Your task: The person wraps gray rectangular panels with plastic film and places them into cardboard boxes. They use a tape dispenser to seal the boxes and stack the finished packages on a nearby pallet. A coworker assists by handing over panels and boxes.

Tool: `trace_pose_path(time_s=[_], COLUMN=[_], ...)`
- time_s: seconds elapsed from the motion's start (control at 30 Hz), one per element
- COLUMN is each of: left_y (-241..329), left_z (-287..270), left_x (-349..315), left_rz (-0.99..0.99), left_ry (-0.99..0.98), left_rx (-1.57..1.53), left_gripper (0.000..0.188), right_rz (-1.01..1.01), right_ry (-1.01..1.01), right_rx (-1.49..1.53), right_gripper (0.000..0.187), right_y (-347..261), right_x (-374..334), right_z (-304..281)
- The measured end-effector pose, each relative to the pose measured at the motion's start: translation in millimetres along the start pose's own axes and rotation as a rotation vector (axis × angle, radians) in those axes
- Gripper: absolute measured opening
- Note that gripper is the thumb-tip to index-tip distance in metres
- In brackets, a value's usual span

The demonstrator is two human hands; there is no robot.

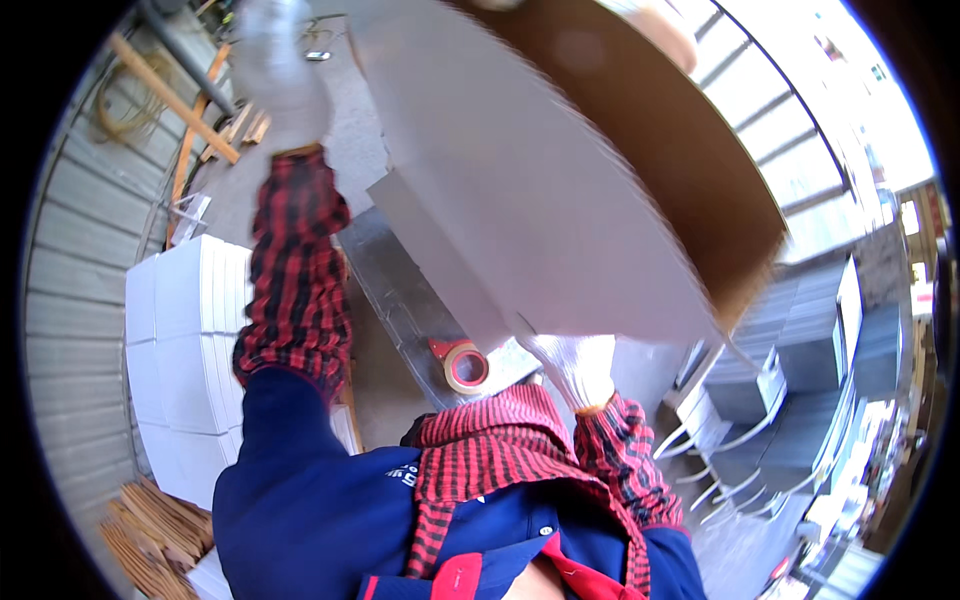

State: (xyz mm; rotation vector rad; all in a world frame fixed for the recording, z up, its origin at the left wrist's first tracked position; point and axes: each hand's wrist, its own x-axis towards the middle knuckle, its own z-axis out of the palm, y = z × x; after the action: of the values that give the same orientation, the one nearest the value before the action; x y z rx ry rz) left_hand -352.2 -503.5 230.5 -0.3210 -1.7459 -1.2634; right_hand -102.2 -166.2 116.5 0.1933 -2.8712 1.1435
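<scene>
A large cardboard box [500, 150], white outside and brown inside, tilts across the space in front of me, blurred along its edges. My right hand [580, 365], in a white glove, is closed on its near lower edge, with the fingers partly hidden. My left hand [282, 75], also gloved in white, is stretched far forward to the left of the box. Motion smears its fingers, and I see nothing held in it. Below the box, a red tape dispenser with a tan roll [465, 367] lies on the grey table [385, 265].
White flat-sided cartons [185, 340] are stacked at my left, with brown cardboard pieces [150, 540] nearby. Grey stacked sheets [800, 350] stand at right. Wooden bars [180, 100] lean by the metal wall at far left. A blurred pale shape [665, 35] is behind the box.
</scene>
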Motion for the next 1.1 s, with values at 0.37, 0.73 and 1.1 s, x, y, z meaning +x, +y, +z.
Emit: trace_pose_path(time_s=[0.37, 0.73, 1.1], left_y=[145.0, 141.2, 108.9], left_z=[-17.3, 9.8, 18.3], left_x=[-44.8, -53.9, -110.6], left_rz=[0.434, 0.663, 0.794], left_ry=[-0.493, -0.546, -0.703], left_rx=[-0.087, 0.02, 0.308], left_gripper=[0.032, 0.047, 0.017], right_rz=[0.15, 0.024, 0.117], right_ry=[0.023, 0.089, 0.095], right_rx=[0.149, -0.007, -0.016], right_gripper=[0.069, 0.062, 0.067], right_y=[-4.4, -2.1, 74.3], right_x=[10.2, 11.0, 4.1], right_z=[29.0, 30.8, 126.8])
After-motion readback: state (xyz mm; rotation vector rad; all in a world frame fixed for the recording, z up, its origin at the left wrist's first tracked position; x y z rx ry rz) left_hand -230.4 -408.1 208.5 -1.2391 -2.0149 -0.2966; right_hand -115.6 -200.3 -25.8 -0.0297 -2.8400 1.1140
